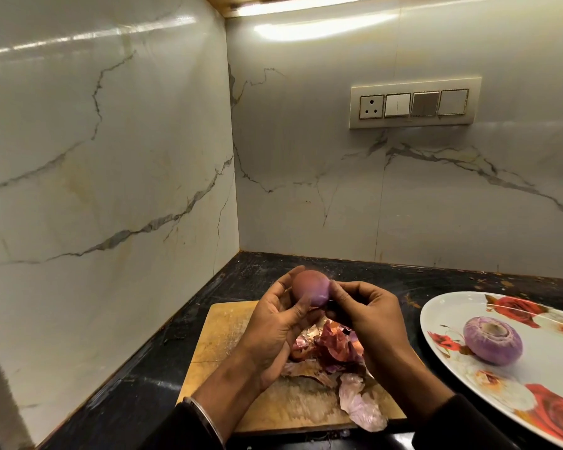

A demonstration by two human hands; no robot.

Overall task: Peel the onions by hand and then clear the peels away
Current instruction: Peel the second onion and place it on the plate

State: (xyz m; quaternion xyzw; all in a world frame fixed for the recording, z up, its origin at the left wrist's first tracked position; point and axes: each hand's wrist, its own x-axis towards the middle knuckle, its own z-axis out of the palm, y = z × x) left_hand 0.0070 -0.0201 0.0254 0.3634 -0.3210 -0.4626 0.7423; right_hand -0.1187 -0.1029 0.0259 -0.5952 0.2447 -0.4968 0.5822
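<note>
Papery purple and rust-brown peels (332, 355) lie heaped nearest us on the board (221, 332), one pale piece hanging close to its front edge, and we judge that to be the first risk: a sweep of a sleeve or wrist could push scraps off onto the dark counter (137, 394), where they would be harder to gather later. Above the heap we hold the onion (311, 287) in the air. Our left hand (273, 329) cups it from the left and from beneath, fingers curled up behind it and thumb along its near side; our right hand (368, 316) meets it from the right, thumb and forefinger closed in a narrow pinch at its lower right edge, apparently on a bit of skin, though we cannot tell how much they hold. The onion sits at our fingertips, not deep in the palm, so a sharp tug could twist the smooth, bared bulb loose and drop it on the board. Thin skin may also tear short and leave patches behind. Farther right, a peeled onion (493, 341) rests on the flowered plate (442, 306); it is round and could roll if the plate were bumped. Beyond stands the marble wall (306, 190).
</note>
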